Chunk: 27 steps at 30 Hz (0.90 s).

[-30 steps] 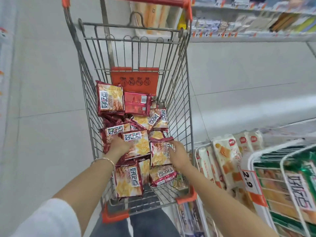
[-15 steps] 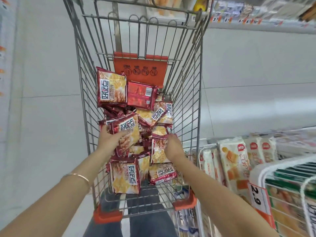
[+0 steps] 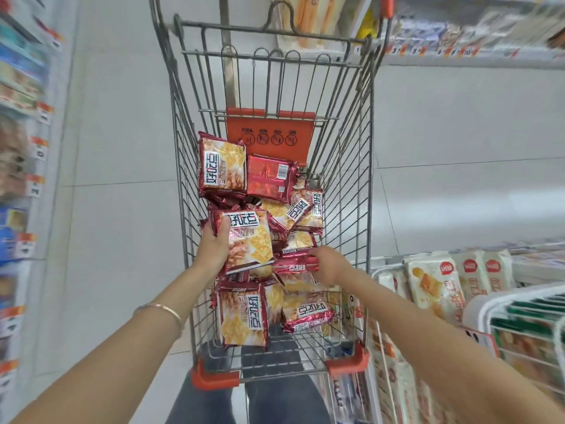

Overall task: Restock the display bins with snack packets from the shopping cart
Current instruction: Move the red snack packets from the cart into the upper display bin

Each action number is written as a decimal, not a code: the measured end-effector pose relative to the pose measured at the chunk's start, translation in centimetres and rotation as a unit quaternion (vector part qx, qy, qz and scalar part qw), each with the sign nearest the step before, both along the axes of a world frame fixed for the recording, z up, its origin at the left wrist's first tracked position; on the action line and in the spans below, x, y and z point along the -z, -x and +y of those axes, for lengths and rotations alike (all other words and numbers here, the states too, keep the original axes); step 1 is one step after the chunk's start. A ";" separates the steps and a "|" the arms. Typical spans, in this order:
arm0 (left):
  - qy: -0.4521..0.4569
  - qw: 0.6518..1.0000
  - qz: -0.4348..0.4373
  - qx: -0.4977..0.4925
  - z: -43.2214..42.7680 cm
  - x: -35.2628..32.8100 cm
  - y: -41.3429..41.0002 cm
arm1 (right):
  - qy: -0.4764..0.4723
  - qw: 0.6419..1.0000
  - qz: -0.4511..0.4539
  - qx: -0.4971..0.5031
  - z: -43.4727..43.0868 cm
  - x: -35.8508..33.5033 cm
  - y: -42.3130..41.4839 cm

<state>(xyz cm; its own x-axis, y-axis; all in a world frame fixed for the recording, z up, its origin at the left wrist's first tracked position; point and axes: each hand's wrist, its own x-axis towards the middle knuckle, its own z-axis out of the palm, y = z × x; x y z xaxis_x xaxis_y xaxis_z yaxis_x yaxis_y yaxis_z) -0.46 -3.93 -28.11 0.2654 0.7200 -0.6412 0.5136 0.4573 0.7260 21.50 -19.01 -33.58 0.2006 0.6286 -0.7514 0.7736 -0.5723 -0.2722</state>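
A wire shopping cart (image 3: pixel 348 166) stands in front of me, holding several red cracker packets. My left hand (image 3: pixel 214 244) grips one red packet (image 3: pixel 250 240) by its left edge and holds it tilted above the pile. My right hand (image 3: pixel 328 266) pinches the top of another red packet (image 3: pixel 295 266) lying in the cart's right half. More red packets lie at the back (image 3: pixel 221 165) and near the front (image 3: pixel 243 316). White wire display bins (image 3: pixel 519 304) with pale and green snack packets stand at the lower right.
Shelves with price tags line the left edge (image 3: pixel 21 148) and the far top right (image 3: pixel 458 41). Pale packets (image 3: pixel 434 283) fill the bin beside the cart. The light tiled floor (image 3: pixel 122 148) lies on both sides of the cart. My legs show under the cart's front.
My left hand has lifted its red packet higher off the pile. My right hand has closed on a packet's top edge. The camera has tilted down a little.
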 end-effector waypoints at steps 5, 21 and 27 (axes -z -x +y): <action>-0.041 0.998 -0.016 0.045 1.8 -4.0 -1.1 | -0.026 0.994 0.099 0.028 2.4 -10.8 -2.7; 0.166 0.911 -0.177 0.332 0.8 -21.7 -1.6 | -0.371 0.901 0.047 0.221 3.5 -32.1 4.9; 0.121 0.898 -0.239 0.349 -1.0 -27.2 -2.9 | -0.347 0.780 0.181 0.488 -3.2 -35.8 5.8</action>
<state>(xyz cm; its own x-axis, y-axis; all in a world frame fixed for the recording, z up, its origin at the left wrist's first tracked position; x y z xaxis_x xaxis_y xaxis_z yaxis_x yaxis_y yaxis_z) 2.48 -4.92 -0.95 0.8848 0.1263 -0.4484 0.3918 0.3189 0.8630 15.74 -22.22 2.17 0.6917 0.5892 -0.4176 -0.1391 -0.4587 -0.8776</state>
